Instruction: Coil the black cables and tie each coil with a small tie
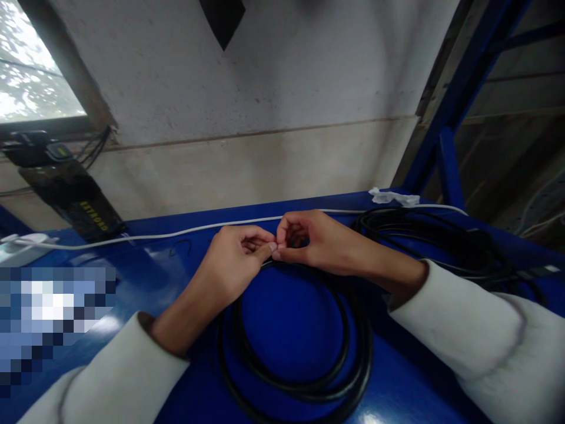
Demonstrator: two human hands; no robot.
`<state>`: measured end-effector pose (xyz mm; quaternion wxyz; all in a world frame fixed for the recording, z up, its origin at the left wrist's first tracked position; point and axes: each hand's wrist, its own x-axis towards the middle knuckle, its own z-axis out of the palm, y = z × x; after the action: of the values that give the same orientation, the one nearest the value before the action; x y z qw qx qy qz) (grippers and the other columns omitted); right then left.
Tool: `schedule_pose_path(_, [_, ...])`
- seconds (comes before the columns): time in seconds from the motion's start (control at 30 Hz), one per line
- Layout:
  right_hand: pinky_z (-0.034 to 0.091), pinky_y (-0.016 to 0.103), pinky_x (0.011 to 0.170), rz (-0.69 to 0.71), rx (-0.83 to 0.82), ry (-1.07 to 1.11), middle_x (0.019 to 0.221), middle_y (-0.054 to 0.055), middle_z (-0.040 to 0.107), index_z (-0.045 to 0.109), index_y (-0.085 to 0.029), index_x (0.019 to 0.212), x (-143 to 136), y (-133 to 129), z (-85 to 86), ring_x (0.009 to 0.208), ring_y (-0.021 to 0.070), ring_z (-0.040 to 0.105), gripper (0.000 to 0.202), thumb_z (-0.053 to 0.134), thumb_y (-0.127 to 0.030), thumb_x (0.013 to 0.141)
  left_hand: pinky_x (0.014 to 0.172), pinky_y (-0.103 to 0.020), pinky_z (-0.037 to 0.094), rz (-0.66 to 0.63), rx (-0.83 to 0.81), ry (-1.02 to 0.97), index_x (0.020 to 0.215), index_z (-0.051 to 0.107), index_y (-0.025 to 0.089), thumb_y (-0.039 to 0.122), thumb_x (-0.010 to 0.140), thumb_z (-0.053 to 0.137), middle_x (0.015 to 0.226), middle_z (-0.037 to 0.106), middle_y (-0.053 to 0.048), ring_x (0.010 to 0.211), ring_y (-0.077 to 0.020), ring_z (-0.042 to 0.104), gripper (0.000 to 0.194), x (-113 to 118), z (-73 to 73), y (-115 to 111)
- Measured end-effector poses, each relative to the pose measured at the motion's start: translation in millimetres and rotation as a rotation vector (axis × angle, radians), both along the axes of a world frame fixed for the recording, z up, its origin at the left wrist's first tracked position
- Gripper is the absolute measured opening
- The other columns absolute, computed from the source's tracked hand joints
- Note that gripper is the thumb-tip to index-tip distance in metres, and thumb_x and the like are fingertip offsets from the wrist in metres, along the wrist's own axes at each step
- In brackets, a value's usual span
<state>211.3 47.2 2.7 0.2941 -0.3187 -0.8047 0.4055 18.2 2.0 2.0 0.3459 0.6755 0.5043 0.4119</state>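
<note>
A coil of black cable (353,365) lies on the blue table in front of me. Over its far side, my left hand (241,259) and my right hand (304,241) meet with their fingertips together. Both hands are closed in a pinch, thumb against fingers. Whatever sits between the fingertips is too small or too hidden to make out. The top of the coil passes just under the fingers, and I cannot tell whether they touch it.
A second black cable coil (419,235) lies at the back right, near crumpled white plastic (392,196). A white cord (189,231) runs along the table's back to a white power strip (26,247). A dark bottle (70,194) stands tilted in view at left. The blue table (291,324) meets a wall behind.
</note>
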Motion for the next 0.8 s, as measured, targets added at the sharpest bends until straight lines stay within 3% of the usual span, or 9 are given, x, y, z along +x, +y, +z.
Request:
schedule_pose_path(0.53, [0.044,0.026,0.056,-0.057,0.046,-0.122,0.076,0.002,0.074,0.071,-0.019,0.090,3.2,2.6,0.8,0.067,0.0159,0.068,0.020,0.082,-0.034,0.083,0.069,-0.031,0.054,0.019,0.138,0.219,0.091,0.086,0.023,0.020,0.085,0.071,0.088,0.083,-0.004,0.079,-0.0238,0.074,0.017,-1.9,0.9,-5.3])
schedule_pose_path(0.8, [0.045,0.024,0.059,-0.048,0.093,-0.133,0.078,0.001,0.075,0.071,-0.019,0.089,4.3,1.2,1.7,0.069,0.0150,0.068,0.010,0.078,-0.024,0.083,0.076,-0.032,0.051,-0.024,0.156,0.315,0.093,0.086,0.024,0.031,0.087,0.077,0.093,0.083,-0.003,0.083,-0.0222,0.072,0.012,-3.1,4.6,-7.0])
